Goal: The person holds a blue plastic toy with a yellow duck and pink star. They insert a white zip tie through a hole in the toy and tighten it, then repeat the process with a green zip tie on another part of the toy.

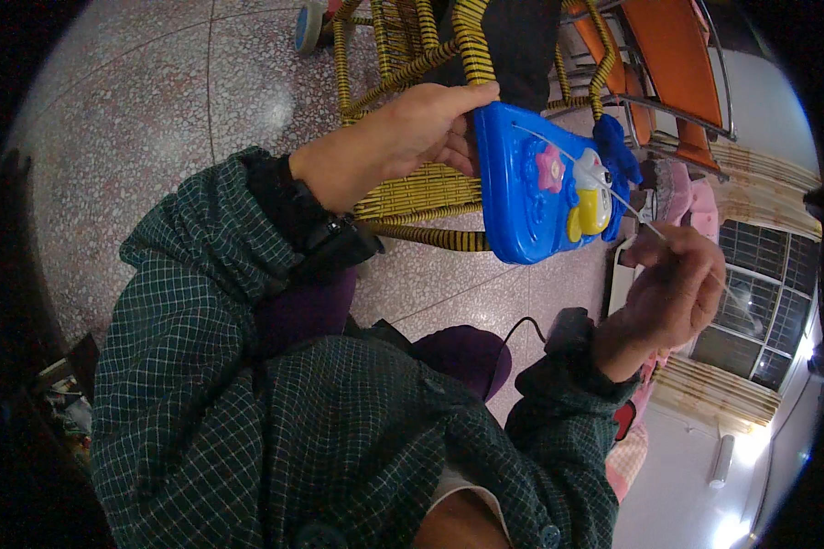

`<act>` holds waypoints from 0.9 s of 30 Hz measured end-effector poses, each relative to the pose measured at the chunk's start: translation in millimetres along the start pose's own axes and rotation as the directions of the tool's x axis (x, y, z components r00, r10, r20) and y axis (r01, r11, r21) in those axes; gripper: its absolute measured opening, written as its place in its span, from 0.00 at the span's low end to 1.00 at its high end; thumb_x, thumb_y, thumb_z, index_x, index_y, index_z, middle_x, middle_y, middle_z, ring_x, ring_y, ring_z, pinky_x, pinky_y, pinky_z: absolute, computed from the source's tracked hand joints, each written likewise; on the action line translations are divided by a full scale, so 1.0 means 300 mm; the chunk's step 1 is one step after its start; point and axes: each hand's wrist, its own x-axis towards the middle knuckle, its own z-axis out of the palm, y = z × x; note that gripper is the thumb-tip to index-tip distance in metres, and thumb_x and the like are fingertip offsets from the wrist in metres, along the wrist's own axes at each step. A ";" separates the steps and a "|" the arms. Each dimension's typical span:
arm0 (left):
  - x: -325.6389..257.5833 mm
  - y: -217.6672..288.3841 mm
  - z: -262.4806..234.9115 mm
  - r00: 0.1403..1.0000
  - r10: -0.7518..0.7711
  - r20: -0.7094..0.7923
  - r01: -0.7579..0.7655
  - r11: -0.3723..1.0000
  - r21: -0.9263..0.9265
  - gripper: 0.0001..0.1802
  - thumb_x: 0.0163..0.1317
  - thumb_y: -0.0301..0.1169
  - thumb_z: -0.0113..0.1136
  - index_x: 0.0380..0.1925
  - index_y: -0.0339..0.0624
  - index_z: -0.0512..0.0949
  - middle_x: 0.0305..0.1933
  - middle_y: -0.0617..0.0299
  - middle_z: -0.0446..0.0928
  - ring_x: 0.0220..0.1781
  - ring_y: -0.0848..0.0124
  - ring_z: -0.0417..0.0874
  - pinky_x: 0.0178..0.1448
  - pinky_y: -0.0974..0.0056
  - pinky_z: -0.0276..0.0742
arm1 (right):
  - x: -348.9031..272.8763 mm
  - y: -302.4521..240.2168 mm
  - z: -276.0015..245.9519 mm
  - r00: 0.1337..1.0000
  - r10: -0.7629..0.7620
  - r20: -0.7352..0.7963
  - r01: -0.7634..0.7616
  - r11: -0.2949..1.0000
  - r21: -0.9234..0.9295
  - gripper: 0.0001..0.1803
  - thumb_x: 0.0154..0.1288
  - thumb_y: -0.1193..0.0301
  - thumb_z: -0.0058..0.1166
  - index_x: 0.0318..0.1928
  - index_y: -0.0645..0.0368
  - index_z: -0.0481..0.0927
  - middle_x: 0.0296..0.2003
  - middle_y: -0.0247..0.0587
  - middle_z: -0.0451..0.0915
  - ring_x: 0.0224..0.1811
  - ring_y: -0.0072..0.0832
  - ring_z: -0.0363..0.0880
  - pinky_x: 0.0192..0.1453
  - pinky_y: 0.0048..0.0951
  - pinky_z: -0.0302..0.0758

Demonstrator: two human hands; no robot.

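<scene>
My left hand (407, 137) grips the upper left edge of a blue plastic toy panel (508, 224), thumb along the rim and fingers curled behind it. On the panel's face are a pink star-shaped piece (549, 169) and a white and yellow figure (593, 201). A thin white cord (634, 209) starts near the panel's top and crosses its face to the right. My right hand (673, 288), slightly blurred, pinches the cord's far end between thumb and fingers, away from the panel.
Behind the toy stands a yellow-and-black woven chair (421, 197). An orange chair with a metal frame (673, 55) is at the upper right. A small wheel (311, 29) rests on the speckled tile floor (156, 101). Pink items (696, 197) and a barred window (755, 293) lie beyond my right hand.
</scene>
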 end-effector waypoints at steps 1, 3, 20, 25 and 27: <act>-0.001 0.001 0.001 1.000 -0.016 -0.007 0.016 1.000 -0.018 0.30 0.61 0.51 0.44 0.40 0.28 0.72 0.36 0.45 0.76 0.36 0.59 0.80 0.41 0.60 0.77 | 0.001 0.007 0.001 1.000 0.014 0.008 -0.014 1.000 0.004 0.16 0.68 0.67 0.35 0.34 0.71 0.70 0.20 0.50 0.72 0.17 0.30 0.70 0.21 0.25 0.68; -0.006 0.002 0.004 1.000 0.000 -0.030 0.000 1.000 0.000 0.30 0.61 0.51 0.43 0.41 0.27 0.71 0.36 0.44 0.76 0.37 0.58 0.80 0.42 0.60 0.77 | 0.000 0.023 0.014 0.999 0.047 -0.025 -0.047 0.999 0.018 0.17 0.68 0.67 0.34 0.34 0.70 0.70 0.20 0.49 0.72 0.18 0.30 0.70 0.22 0.25 0.69; -0.095 0.032 0.029 0.995 0.053 -0.083 -0.022 0.941 0.339 0.20 0.60 0.41 0.49 0.31 0.30 0.72 0.26 0.50 0.77 0.24 0.66 0.79 0.29 0.67 0.77 | 0.087 0.129 0.161 0.973 0.227 -0.039 -0.231 0.963 -0.138 0.09 0.63 0.72 0.48 0.35 0.68 0.76 0.23 0.39 0.76 0.24 0.23 0.74 0.33 0.20 0.71; -0.144 0.011 0.051 0.998 0.058 -0.022 -0.051 0.967 0.248 0.16 0.61 0.39 0.48 0.34 0.35 0.70 0.29 0.54 0.76 0.27 0.69 0.79 0.32 0.68 0.76 | 0.071 0.132 0.183 0.972 0.231 -0.042 -0.235 0.951 -0.201 0.09 0.62 0.74 0.48 0.35 0.69 0.76 0.26 0.43 0.78 0.26 0.25 0.76 0.34 0.23 0.72; -0.159 -0.007 0.063 0.996 0.087 -0.025 -0.079 0.975 0.209 0.16 0.61 0.38 0.48 0.38 0.34 0.69 0.30 0.54 0.76 0.29 0.70 0.78 0.33 0.69 0.75 | 0.065 0.135 0.181 0.970 0.234 -0.057 -0.241 0.939 -0.245 0.10 0.63 0.73 0.47 0.35 0.69 0.76 0.27 0.45 0.78 0.26 0.26 0.76 0.33 0.24 0.73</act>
